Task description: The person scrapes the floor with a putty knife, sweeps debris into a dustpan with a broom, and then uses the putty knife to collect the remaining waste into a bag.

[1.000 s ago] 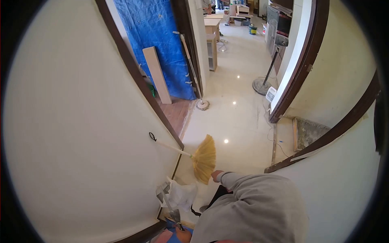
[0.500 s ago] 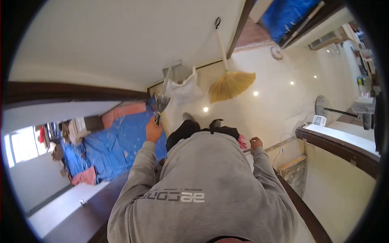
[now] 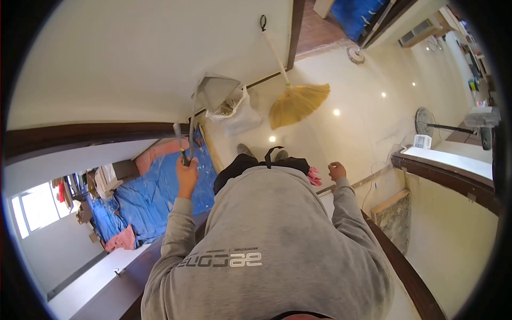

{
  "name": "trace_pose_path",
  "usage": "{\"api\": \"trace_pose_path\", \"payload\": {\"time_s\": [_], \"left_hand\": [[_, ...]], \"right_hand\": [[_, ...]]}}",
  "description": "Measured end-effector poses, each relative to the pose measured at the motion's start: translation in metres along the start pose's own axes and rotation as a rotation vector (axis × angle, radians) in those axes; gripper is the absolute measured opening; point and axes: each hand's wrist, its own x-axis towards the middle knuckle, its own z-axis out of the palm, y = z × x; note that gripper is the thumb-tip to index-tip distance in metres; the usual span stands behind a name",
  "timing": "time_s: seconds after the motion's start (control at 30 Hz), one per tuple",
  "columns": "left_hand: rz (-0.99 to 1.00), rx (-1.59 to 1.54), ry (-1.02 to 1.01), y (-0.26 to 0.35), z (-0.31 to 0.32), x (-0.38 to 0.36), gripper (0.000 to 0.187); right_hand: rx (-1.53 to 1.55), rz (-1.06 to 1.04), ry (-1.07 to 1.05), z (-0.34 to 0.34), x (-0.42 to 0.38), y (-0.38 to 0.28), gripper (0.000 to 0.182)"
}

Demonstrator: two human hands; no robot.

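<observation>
My left hand (image 3: 186, 172) is closed around the thin handle of a long-handled grey dustpan (image 3: 214, 90). The pan hangs raised in front of the cream wall, just above a white plastic bag (image 3: 239, 116) on the floor. My right hand (image 3: 336, 170) is out to the side near the dark door frame, fingers curled, with nothing visible in it. A yellow broom (image 3: 297, 102) leans against the wall beside the bag. My grey hooded top fills the lower middle of the view and hides most of my legs.
A blue tarp (image 3: 154, 194) covers the floor of the room at left. A pedestal fan (image 3: 426, 121) and a small white box (image 3: 421, 141) stand on the glossy tiles at right. A pink cloth (image 3: 314, 176) shows at my hip. Dark door frames flank me.
The view swung from the corridor down onto my own body. Since half a second ago my left hand has lifted the dustpan higher up the wall; the right hand has hardly moved.
</observation>
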Motion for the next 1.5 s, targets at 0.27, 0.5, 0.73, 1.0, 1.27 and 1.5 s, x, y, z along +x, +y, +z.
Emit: {"api": "trace_pose_path", "payload": {"time_s": [0.27, 0.5, 0.73, 1.0, 1.27, 1.5], "left_hand": [[-0.352, -0.764, -0.147, 0.051, -0.021, -0.015, 0.010], [-0.558, -1.527, -0.444, 0.064, -0.046, -0.008, 0.016], [-0.524, -1.616, -0.504, 0.109, -0.042, -0.044, 0.015], [-0.567, -1.585, -0.663, 0.154, 0.001, -0.078, 0.019], [-0.820, -1.483, -0.907, 0.165, 0.105, -0.085, 0.015], [-1.017, -1.212, -0.998, 0.151, 0.188, -0.101, 0.011]], "right_hand": [[0.120, 0.066, -0.039, -0.020, -0.013, -0.038, 0.024], [0.197, 0.234, -0.167, -0.012, -0.040, -0.035, 0.024], [0.228, -0.181, -0.073, 0.001, -0.033, -0.089, 0.025], [0.407, -0.511, -0.150, -0.027, -0.082, -0.263, 0.024], [0.787, -0.282, -0.627, -0.045, -0.144, -0.332, 0.038], [1.667, 0.147, -0.921, -0.054, -0.159, -0.362, 0.042]]}}
